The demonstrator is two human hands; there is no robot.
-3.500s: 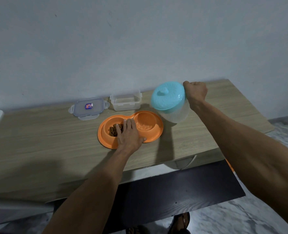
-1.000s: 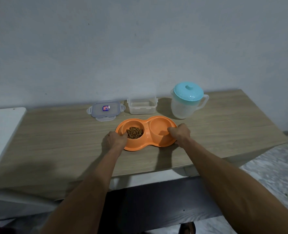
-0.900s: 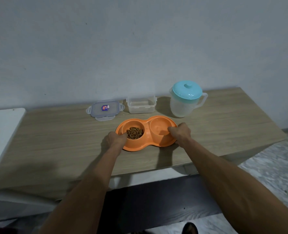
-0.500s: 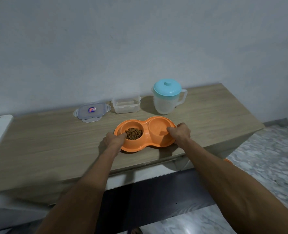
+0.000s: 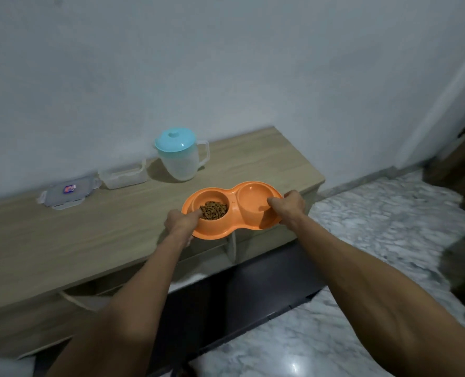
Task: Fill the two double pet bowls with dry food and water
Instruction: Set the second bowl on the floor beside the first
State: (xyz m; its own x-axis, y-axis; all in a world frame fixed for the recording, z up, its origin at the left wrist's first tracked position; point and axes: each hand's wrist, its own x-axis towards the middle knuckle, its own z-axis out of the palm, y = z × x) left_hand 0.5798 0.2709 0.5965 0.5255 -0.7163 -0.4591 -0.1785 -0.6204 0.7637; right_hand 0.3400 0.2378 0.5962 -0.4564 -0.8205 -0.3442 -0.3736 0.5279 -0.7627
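The orange bowl (image 5: 232, 210) hangs between both grips: the left hand (image 5: 181, 222) is closed on its 9 o'clock end, thumb over the rim beside the kibble (image 5: 213, 210), and the right hand (image 5: 288, 205) is closed on its 3 o'clock end at the cup that looks to hold water. Half a second ago it lay flat mid-bench; now it is held over the front edge of the bench (image 5: 89, 229), toward the right end, with the jug (image 5: 181, 157), tub (image 5: 123, 176) and lid (image 5: 68, 191) well behind at 10 to 11 o'clock. Its long axis runs from 8 to 2 o'clock, cups facing up, kibble cup on the left.
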